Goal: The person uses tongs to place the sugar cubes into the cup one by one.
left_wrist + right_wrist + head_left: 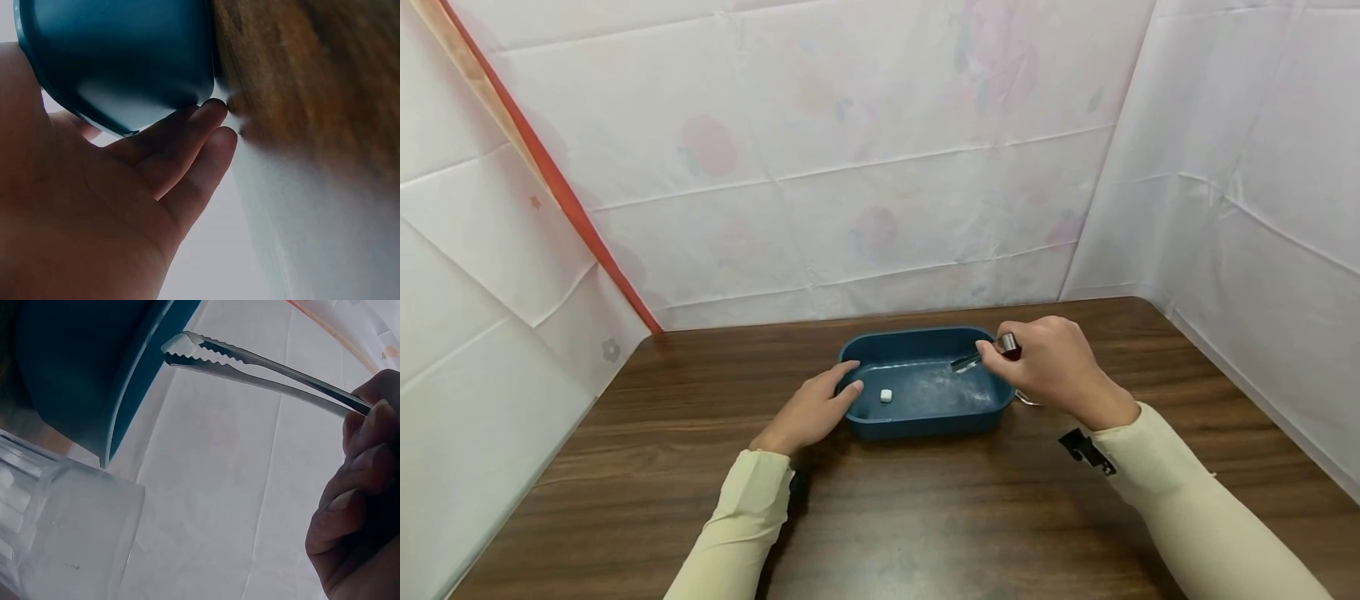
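A blue rectangular tub (925,428) stands on the table, with one small white cube (886,396) on its floor at the left. My left hand (812,408) grips the tub's left end, two digits over the rim and other fingers against the outside wall, as the left wrist view shows. My right hand (1048,362) holds metal tongs (269,378) over the tub's right part. Between the serrated tips of the tongs sits a whitish piece (182,345), seen in the right wrist view.
A clear ribbed cup (81,531) stands beside the tub in the right wrist view; my right hand mostly hides it in the head view. Brown wood table (880,517) lies around the tub. White patterned sheets (865,167) hang behind and at both sides.
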The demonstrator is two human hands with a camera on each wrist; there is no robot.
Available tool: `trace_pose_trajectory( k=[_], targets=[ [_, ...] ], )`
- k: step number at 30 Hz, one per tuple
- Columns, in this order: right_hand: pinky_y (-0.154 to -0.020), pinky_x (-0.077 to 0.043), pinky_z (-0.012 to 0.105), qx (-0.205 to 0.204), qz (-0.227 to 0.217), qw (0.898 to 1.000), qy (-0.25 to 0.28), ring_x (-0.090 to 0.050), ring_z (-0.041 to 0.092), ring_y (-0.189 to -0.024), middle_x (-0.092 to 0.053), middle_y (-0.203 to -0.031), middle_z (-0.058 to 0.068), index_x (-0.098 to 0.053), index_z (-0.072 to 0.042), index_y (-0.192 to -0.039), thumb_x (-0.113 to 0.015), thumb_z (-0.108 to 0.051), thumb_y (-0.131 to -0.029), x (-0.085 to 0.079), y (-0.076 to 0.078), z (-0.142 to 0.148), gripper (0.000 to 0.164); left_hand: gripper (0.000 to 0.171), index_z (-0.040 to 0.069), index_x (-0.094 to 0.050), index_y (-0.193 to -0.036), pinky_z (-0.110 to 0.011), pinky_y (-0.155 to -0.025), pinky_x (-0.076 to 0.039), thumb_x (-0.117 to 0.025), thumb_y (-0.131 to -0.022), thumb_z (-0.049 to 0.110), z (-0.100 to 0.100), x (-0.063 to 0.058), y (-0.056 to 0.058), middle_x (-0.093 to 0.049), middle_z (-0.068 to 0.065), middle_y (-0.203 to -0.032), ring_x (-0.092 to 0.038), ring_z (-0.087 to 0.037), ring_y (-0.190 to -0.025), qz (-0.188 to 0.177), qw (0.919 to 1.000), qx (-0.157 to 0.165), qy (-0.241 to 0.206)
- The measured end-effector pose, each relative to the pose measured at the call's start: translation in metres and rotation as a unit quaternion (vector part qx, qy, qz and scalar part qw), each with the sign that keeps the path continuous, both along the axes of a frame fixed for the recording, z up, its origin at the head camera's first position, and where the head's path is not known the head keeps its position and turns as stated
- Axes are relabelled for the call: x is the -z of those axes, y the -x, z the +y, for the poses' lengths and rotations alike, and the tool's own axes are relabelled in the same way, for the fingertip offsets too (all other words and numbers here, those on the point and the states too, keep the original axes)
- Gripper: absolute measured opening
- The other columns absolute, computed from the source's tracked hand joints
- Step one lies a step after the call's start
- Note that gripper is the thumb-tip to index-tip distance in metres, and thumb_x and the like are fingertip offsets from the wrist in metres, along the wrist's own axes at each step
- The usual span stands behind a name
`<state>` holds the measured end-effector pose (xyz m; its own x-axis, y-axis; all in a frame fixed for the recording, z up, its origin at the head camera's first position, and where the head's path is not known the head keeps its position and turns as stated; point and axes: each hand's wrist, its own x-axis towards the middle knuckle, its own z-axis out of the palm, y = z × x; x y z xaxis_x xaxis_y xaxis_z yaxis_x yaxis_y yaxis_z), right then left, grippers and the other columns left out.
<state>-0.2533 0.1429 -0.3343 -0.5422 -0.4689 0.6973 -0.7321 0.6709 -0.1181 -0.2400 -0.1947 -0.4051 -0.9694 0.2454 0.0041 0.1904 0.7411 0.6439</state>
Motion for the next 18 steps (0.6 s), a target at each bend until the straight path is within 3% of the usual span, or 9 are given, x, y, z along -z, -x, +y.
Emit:
trace_pose_trajectory(
  k=[12,18],
  targets=[
    [-0.044,-0.022,0.027,0.026,-0.005,1.0,0.011,-0.027,0.004,-0.043,-0.03,-0.046,-0.014,-0.049,-0.021,-0.058,-0.071,-0.018,-0.087,-0.0048,0.0013,0.0074,0.037,0.056,0.015,-0.038,-0.156,-0.056,-0.113,-0.033,-0.046,-0.107,0.041,0.0008,-0.0012,0.0004,-0.039,-0.008,-0.157,-0.037,-0.031,-0.143,-0.005,0.9999,-0.002,-0.009],
    [-0.044,-0.021,0.028,0.034,0.007,0.999,0.021,-0.026,0.005,-0.043,-0.028,-0.046,-0.014,-0.044,-0.023,-0.054,-0.069,-0.019,-0.088,-0.0071,0.0021,0.009,0.043,0.057,0.015,-0.038,-0.156,-0.056,-0.113,-0.032,-0.046,-0.107,0.043,-0.0011,-0.0006,-0.0002,-0.038,-0.009,-0.157,-0.037,-0.03,-0.143,-0.006,0.9999,-0.002,-0.008]
  ],
)
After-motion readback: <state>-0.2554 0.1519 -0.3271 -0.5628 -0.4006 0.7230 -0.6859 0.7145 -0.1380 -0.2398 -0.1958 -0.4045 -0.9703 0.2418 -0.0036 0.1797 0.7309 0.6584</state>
